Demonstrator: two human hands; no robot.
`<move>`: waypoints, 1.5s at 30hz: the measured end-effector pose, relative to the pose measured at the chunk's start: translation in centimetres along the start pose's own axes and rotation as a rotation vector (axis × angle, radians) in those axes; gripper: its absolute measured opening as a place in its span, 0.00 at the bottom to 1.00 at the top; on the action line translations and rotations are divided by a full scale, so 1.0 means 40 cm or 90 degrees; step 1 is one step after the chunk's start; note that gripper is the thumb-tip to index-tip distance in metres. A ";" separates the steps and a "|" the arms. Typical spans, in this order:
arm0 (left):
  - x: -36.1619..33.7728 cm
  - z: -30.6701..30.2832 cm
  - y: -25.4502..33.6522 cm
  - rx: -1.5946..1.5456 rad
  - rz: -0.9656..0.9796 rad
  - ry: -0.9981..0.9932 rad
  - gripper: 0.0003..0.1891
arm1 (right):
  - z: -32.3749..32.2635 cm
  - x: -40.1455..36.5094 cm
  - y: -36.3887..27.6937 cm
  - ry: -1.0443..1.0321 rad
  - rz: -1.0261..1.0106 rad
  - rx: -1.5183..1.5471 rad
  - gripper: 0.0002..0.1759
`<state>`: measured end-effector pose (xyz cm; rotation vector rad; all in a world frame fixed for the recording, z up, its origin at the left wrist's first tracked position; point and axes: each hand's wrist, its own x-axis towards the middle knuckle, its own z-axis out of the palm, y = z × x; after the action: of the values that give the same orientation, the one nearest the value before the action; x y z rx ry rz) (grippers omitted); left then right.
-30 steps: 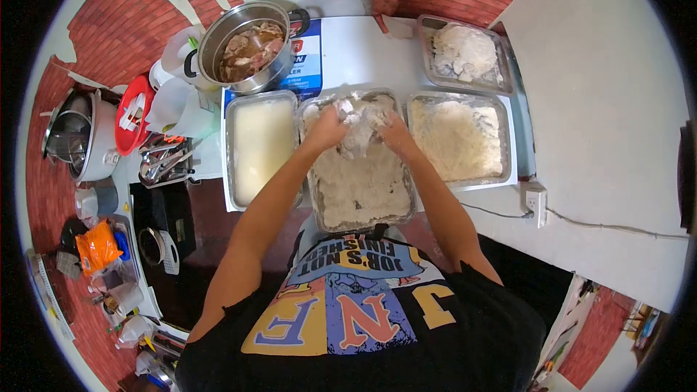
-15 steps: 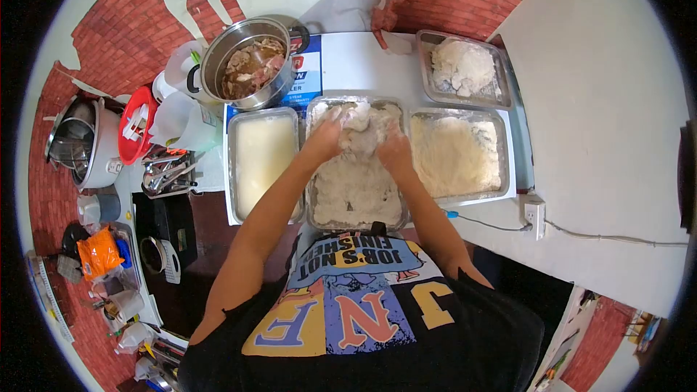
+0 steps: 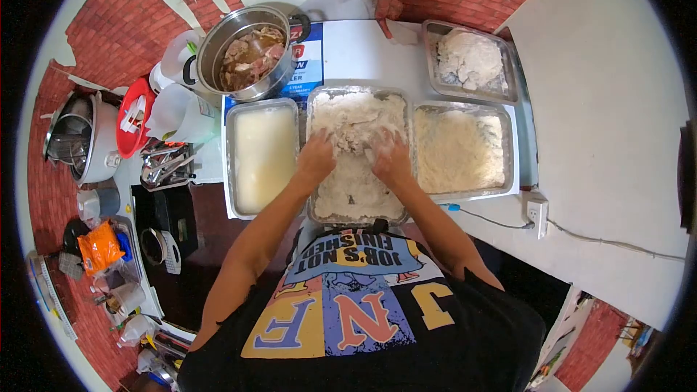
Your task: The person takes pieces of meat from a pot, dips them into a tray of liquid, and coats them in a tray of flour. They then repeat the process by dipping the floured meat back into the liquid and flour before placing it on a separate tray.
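1. The rectangular metal tray (image 3: 357,90) is lying flat at the centre of the scene, its long side running near to far.
2. White flour (image 3: 356,196) is filling it, sitting smoother at the near end.
3. Lumpy floured pieces (image 3: 356,117) are heaping at the far end.

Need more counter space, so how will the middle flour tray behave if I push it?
The middle tray probably slides heavily, heaped with flour. Being thin metal, it likely stays stiff. Loose flour may spill over its low rim.
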<state>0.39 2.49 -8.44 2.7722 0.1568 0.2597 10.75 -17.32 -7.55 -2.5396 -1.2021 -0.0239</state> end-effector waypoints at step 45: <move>-0.063 0.000 0.004 -0.046 -0.018 -0.061 0.18 | 0.098 0.021 -0.035 -0.165 -0.200 -0.048 0.34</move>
<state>-2.05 2.00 -8.77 2.7024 0.1601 0.1222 9.75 -14.67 -10.74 -2.4449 -1.7213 0.1948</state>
